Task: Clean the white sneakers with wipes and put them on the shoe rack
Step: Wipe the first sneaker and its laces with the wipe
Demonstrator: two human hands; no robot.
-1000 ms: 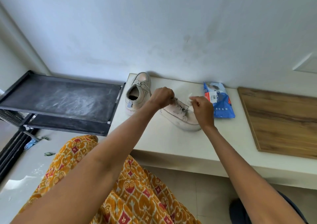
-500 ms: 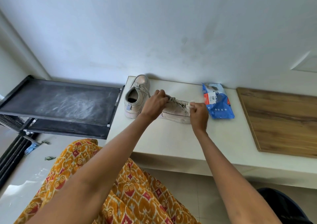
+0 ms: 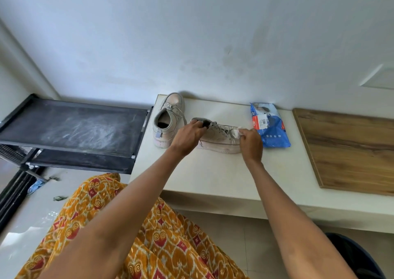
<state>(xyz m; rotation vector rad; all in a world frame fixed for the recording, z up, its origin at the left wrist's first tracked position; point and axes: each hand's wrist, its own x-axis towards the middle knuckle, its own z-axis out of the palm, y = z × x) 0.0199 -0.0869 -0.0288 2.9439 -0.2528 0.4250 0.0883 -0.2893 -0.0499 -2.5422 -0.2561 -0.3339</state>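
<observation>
right now both hands work on one sneaker (image 3: 217, 139) lying on the white ledge (image 3: 213, 172), toe toward the right. the left hand (image 3: 188, 136) grips its heel end, fingers curled over the collar and into the opening, thumb on the near side. the right hand (image 3: 250, 142) pinches a small white wipe (image 3: 236, 132) between thumb and fingertips, pressed together at the toe end of the laces — the wipe touches the shoe just beyond those fingers. the second sneaker (image 3: 168, 120) stands upright just left of the left hand's knuckles, heel toward the person, toe to the wall, close beside the held shoe but whether they touch cannot be told. a blue wipes pack (image 3: 269, 127) lies flat just right of the right hand's fingers, near the wall. farther left of the left hand, past the second sneaker, stands the black rack (image 3: 74, 127) — its top shelf is dusty with pale smears. a wood board (image 3: 349, 148) lies well to the right of the pack.
</observation>
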